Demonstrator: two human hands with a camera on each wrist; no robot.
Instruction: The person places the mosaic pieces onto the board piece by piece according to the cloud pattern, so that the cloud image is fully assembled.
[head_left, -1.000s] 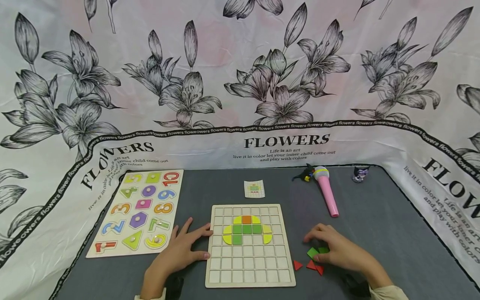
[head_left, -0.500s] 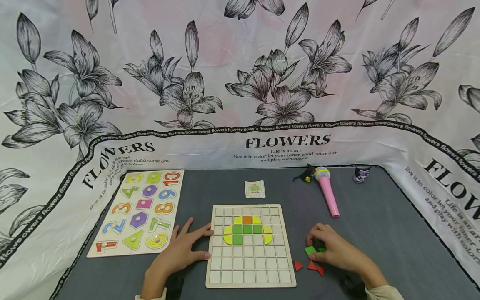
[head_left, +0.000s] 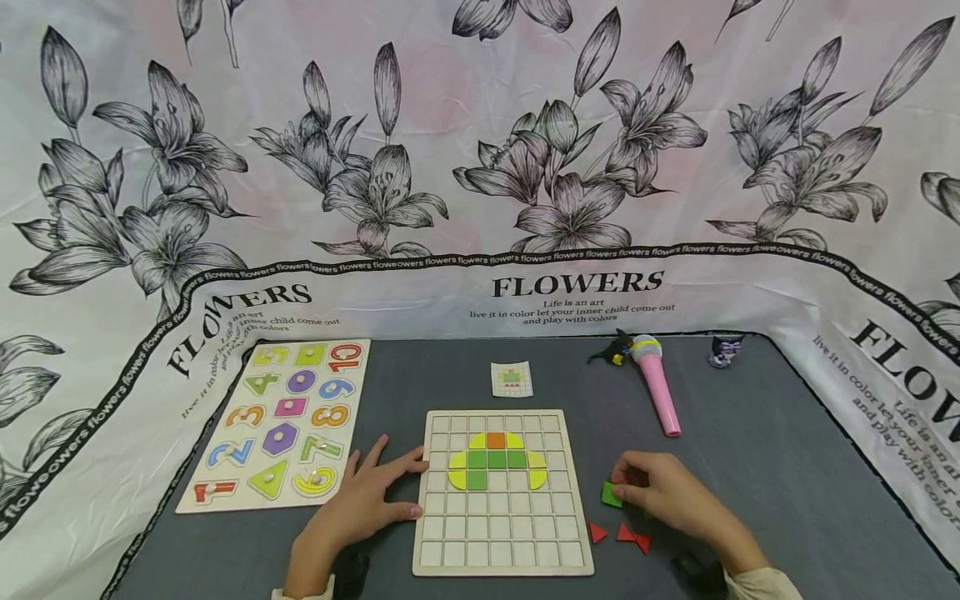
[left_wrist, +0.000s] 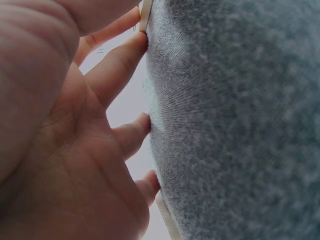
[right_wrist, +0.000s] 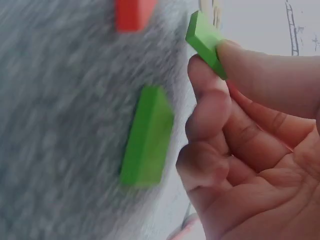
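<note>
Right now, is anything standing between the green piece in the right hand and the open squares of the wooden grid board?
Nothing visible does. The right hand pinches the green piece just right of the grid board, with only bare grey mat between them. The red triangles lie nearer the person, off that line.

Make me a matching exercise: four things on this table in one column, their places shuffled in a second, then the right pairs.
Things:
1. green tile
2. left hand
3. pink toy microphone
4. red triangles

Places:
A. lying on the cloth right of the grid board, near its front corner
B. pinched by the right hand
C. resting on the grid board's left edge
D. far side of the table, right of the small card

Pairs: 1-B, 2-C, 3-D, 4-A
</note>
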